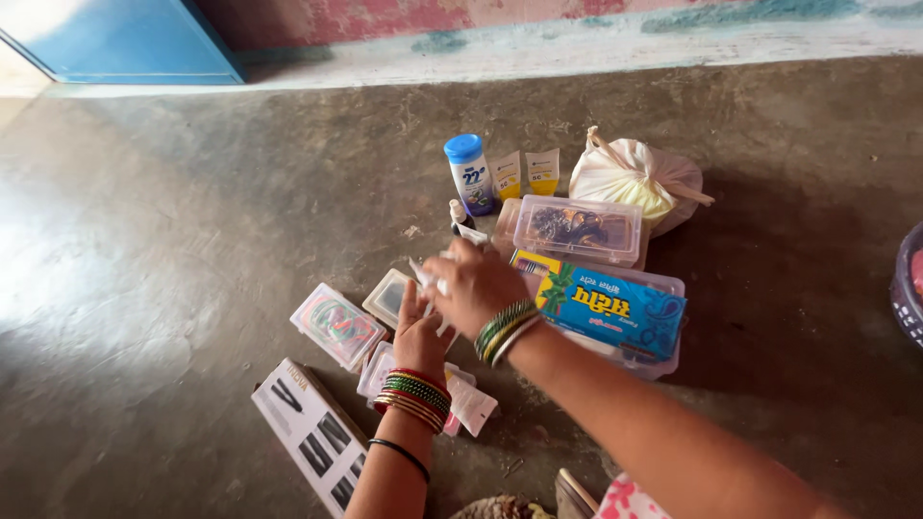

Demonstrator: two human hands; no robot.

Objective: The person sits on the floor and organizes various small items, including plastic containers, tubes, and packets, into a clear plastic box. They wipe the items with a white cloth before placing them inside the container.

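Both hands meet over small boxes on the concrete floor. My left hand point(419, 332), palm up with red and green bangles at the wrist, lies under my right hand point(476, 286). The right hand pinches a small white packet point(430, 278) above the left palm; whether the left fingers also grip it is hidden. Under the hands lie a small clear box point(389, 296) and a white tube point(471, 404). A clear box of coloured bands point(336, 325) sits to the left.
A blue-capped bottle point(470, 174), two yellow sachets point(525, 174), a tied white bag point(636, 180), a clear box of dark items point(578, 229) and a blue packet on a clear box point(612, 308) lie beyond. A white carton point(312, 434) lies near left. A purple basket point(909, 288) is at right.
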